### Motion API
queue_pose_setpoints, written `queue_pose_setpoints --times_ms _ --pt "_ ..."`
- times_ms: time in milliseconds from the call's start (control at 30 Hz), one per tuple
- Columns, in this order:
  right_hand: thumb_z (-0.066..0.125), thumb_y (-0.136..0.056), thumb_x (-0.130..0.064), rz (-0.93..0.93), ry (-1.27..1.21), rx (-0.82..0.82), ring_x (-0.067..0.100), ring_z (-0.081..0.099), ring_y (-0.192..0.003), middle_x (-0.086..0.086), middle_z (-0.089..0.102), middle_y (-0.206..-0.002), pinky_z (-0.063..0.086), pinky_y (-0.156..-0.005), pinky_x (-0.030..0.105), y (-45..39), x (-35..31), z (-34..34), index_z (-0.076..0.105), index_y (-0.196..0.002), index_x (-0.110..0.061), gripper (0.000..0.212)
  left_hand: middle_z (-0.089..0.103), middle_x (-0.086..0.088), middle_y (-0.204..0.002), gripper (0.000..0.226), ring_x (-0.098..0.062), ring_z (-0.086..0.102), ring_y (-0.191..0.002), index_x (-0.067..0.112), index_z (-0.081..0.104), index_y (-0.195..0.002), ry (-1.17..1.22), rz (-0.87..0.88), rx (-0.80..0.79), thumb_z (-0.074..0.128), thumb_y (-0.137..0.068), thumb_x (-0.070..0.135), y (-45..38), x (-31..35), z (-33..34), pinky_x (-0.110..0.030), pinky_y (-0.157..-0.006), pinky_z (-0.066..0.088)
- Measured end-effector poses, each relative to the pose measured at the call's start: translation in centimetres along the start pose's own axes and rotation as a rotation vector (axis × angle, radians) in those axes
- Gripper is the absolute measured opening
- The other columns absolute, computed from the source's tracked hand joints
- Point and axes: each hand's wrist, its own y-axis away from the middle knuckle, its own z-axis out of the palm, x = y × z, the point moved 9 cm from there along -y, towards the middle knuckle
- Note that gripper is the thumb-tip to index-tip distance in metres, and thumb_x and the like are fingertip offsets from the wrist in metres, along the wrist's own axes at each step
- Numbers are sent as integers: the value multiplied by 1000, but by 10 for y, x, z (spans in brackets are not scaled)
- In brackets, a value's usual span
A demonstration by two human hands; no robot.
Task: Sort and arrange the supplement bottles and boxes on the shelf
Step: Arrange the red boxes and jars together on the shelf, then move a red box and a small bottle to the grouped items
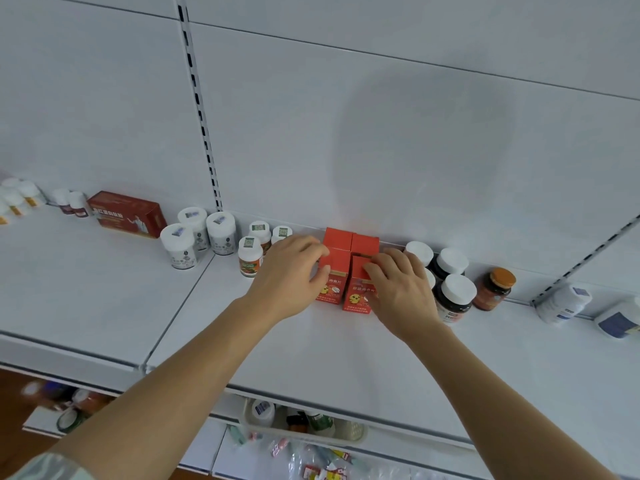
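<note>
Left hand (289, 271) and right hand (398, 289) grip orange boxes (337, 249) on shelf (311, 351)

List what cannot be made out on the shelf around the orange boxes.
- Head view: the label of the front left orange box is partly covered by the left hand.
- The front right orange box is partly covered by the right hand.
- A white-capped bottle behind the right hand is mostly hidden.
- The white bottles at far left are cut by the edge.
- Small print on the labels is too small to read.
</note>
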Motion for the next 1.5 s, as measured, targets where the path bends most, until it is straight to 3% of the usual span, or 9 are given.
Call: queue_pose_setpoints --times_ms 167,367,567,700,800,1200,1500 --pt "61 -87 -19 -14 23 75 31 57 -104 3 64 -105 37 -102 46 -1 -4 1 66 -99 -13 15 65 3 -111 23 -19 58 -105 15 67 -110 -3 6 -1 59 -92 28 -3 2 1 -37 -90 46" --pt "57 -91 -20 -10 51 69 31 57 -99 4 63 -104 35 -105 48 0 -5 0 65 -100 -12 14 65 3 -111 23 -20 58 -105 14 67 -110 -15 5 -7 60 -92 27 -4 2 3 -36 -89 46" --pt "64 -84 -36 65 23 -25 34 54 -114 7 60 -115 34 -107 52 3 0 -11 63 -113 -12 38 62 -5 -121 33 -27 57 -113 13 65 -115 -68 25 -7 58 -89 32 -11 15 6 -41 -94 46" --pt "61 -87 -28 145 -17 60 37 53 -118 11 61 -119 36 -105 54 21 14 -44 65 -112 -7 33 58 -8 -129 41 -29 52 -122 11 62 -122 -115 72 -37 59 -89 35 -22 39 19 -45 -100 45" --pt "63 -86 -28 227 17 28 39 49 -125 14 59 -129 34 -108 54 47 34 -63 64 -118 -7 38 58 -9 -128 43 -31 52 -121 11 60 -124 -103 128 -43 59 -88 35 -30 68 36 -45 -101 43" --pt "51 -94 -42 583 160 -89 39 38 -139 18 51 -142 30 -113 55 225 160 -143 56 -132 -8 51 61 -10 -125 44 -33 52 -120 10 61 -122 -3 357 -43 52 -89 37 -31 274 97 -48 -102 43" --pt "35 -96 -52 800 227 -207 37 29 -145 17 40 -152 26 -117 54 413 281 -221 45 -145 -12 64 51 -10 -142 62 -31 40 -135 15 52 -138 32 424 -172 34 -92 52 0 483 187 -48 -111 34"
